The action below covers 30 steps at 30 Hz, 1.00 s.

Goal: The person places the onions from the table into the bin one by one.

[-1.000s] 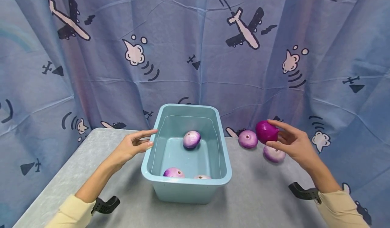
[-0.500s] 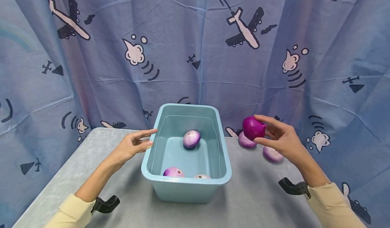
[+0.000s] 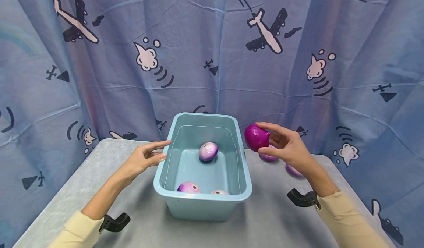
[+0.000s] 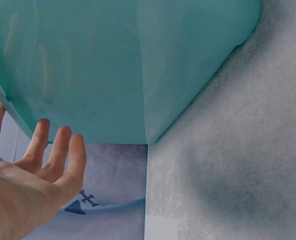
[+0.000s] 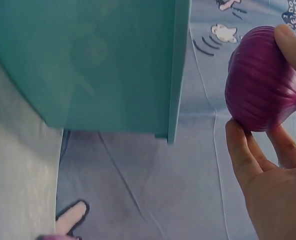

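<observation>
Tub: A pale blue plastic tub (image 3: pixel 202 210) stands upright on a grey-covered table (image 3: pixel 265 215), unmoved from a second earlier.
Onion aloft: A dark purple onion (image 3: pixel 256 138) hangs just right of the tub, beside the far part of its right rim and clear of the tabletop. One second earlier it was well to the tub's right, among the pieces on the table.
Right hand: The right hand (image 3: pixel 291 146), right of the tub, pinches the onion between thumb and fingers, its stem end toward the palm; it has travelled left toward the rim with its load.
Left hand: Fingers spread and loosely extended, the left hand (image 3: pixel 141 161) stays at the tub's left rim, its place unchanged; whether every fingertip touches is hard to tell.
Inside the tub: One pale purple onion (image 3: pixel 208 151) lies toward the far end, another (image 3: pixel 188 187) near the front left, and a third (image 3: pixel 220 192), mostly hidden by the front rim, lies near the front right. All three match the earlier view.
Right of the tub: Two more onions (image 3: pixel 268 158) rest on the table, now partly covered by the hand.
Behind the tub: An airplane-print curtain (image 3: pixel 212 38) hangs in folds.
</observation>
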{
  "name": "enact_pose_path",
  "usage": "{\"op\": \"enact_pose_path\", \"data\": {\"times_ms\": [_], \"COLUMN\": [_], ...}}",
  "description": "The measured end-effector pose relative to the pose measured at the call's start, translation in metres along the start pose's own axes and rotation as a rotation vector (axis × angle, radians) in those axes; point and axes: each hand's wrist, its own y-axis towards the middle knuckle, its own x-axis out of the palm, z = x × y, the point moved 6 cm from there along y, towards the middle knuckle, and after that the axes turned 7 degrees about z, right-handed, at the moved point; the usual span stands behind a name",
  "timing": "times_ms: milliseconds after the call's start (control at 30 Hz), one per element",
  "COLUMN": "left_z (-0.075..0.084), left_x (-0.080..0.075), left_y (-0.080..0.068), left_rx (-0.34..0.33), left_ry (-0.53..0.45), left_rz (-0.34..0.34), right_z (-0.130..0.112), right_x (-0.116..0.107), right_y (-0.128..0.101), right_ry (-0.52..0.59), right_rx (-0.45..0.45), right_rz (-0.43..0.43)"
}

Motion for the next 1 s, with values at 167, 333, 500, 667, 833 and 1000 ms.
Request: {"op": "enact_pose_path", "data": {"times_ms": [167, 333, 500, 667, 833, 1000], "left_z": [0.000, -0.001, -0.002, -0.001, 0.000, -0.001], "left_x": [0.000, 0.000, 0.000, 0.000, 0.001, 0.001], "left_y": [-0.001, -0.001, 0.000, 0.000, 0.000, -0.001], "left_rx": [-0.008, -0.013, -0.014, -0.011, -0.012, -0.011], "left_ry": [0.013, 0.021, 0.020, 0.020, 0.013, 0.012], "left_rz": [0.008, 0.014, 0.017, 0.020, 0.021, 0.023], "right_z": [-0.001, -0.003, -0.006, -0.006, -0.005, -0.001], "right_x": [0.020, 0.036, 0.048, 0.054, 0.050, 0.041], "right_y": [0.004, 0.008, 0.011, 0.013, 0.011, 0.008], "right_ry": [0.073, 0.116, 0.146, 0.184, 0.163, 0.143], "right_rx": [0.018, -0.030, -0.048, -0.075, -0.086, -0.057], "right_rz": [-0.040, -0.083, -0.118, -0.143, -0.112, -0.077]}}
